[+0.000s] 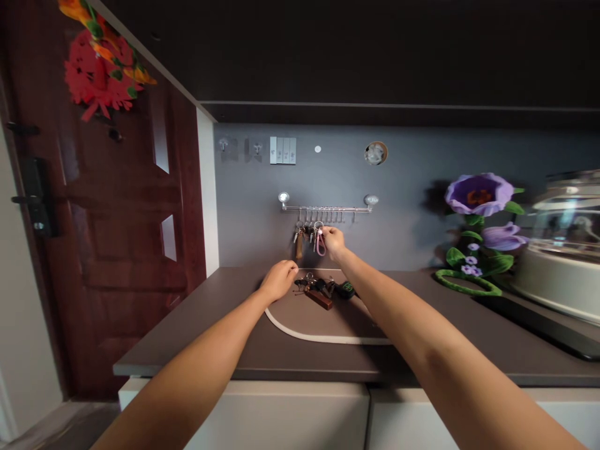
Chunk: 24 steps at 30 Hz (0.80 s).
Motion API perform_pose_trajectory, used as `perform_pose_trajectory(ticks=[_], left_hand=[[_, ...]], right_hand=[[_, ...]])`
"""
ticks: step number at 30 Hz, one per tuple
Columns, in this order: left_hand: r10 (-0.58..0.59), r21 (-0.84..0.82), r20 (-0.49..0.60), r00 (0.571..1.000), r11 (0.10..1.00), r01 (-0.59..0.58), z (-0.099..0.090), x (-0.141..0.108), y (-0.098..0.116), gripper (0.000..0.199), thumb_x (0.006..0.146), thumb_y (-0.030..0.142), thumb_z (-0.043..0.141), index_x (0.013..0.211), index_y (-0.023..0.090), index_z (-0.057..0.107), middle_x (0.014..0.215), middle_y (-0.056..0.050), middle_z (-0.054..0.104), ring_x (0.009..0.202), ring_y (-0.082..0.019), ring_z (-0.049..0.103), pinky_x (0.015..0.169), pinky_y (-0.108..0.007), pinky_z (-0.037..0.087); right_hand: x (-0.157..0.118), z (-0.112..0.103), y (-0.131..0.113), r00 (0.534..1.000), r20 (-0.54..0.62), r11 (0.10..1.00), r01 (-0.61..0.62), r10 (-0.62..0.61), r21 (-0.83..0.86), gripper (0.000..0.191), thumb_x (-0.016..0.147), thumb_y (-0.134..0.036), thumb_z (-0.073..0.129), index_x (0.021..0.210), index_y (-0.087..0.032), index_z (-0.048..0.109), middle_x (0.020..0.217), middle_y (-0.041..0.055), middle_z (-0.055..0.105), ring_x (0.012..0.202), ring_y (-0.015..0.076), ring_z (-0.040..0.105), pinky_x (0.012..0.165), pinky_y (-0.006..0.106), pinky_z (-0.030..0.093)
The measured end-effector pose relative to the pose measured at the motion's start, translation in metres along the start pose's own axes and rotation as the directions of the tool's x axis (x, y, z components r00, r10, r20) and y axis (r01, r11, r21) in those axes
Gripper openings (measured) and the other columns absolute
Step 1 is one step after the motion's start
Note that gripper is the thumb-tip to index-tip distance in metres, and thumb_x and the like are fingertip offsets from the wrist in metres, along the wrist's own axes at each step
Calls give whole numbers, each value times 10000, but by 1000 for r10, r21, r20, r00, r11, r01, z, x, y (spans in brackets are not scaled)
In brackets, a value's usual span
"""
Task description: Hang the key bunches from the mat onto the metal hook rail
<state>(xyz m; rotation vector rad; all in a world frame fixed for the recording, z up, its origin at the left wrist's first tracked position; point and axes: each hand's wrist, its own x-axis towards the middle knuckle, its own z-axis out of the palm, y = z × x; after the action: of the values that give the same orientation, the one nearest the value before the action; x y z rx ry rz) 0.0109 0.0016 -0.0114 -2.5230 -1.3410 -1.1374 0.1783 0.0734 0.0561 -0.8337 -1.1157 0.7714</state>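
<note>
My right hand point(334, 241) is raised to the metal hook rack point(328, 209) on the wall, its fingers pinching a keyring with a pink strap point(320, 244). That ring is at the hooks; I cannot tell if it hangs on one. Just left of it, keys with a brown fob point(299, 245) hang from the rack. My left hand point(280, 278) is low over the back left of a light-rimmed mat or tray point(309, 338), fingers curled together, what they hold, if anything, hidden. Beside it lie several bunched keys, a brown bar-shaped fob point(319, 299) and a black fob point(345, 289).
Purple flowers point(479, 195) with a green base and a clear-domed white appliance point(557, 269) stand on the right of the counter point(187, 325). A dark cabinet point(356, 56) overhangs the counter. Switches point(283, 150) are on the wall; a dark red door point(117, 250) is at left.
</note>
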Motion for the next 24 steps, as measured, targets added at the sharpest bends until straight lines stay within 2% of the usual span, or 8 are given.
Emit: perform_pose_trajectory(ticks=[4,15,20,24], left_hand=[[4,-17,-1,1000,1000,-4,1,0,-2,226,827,231,363,806,170,579,823,-56,592,779,-158,518,703,-261,380],[10,-56,4,1000,998,-9,1,-1,-3,211,813,226,389,840,167,590,850,-53,595,793,-154,524,727,-259,391],[3,-49,30,1000,999,-1,-1,-1,-2,210,810,215,398,844,165,599,838,-50,591,781,-147,524,726,-254,398],[11,-32,49,999,999,-10,-2,-1,-3,229,816,213,391,879,164,606,861,-51,589,821,-148,524,764,-258,396]], right_hand=[[-2,-4,-1,1000,15,999,-20,20,36,131,640,-227,552,554,-156,484,458,-45,467,443,56,424,485,188,401],[-18,-16,-1,994,108,997,-25,33,-73,66,640,-166,567,696,-134,582,529,-34,537,434,59,428,440,185,339],[-22,-18,1,998,25,996,-63,65,-57,222,630,-101,573,847,-151,576,713,0,614,592,84,527,566,211,428],[-27,-21,2,995,45,995,-91,93,-43,273,645,-78,555,910,-146,559,795,25,624,677,98,559,648,240,457]])
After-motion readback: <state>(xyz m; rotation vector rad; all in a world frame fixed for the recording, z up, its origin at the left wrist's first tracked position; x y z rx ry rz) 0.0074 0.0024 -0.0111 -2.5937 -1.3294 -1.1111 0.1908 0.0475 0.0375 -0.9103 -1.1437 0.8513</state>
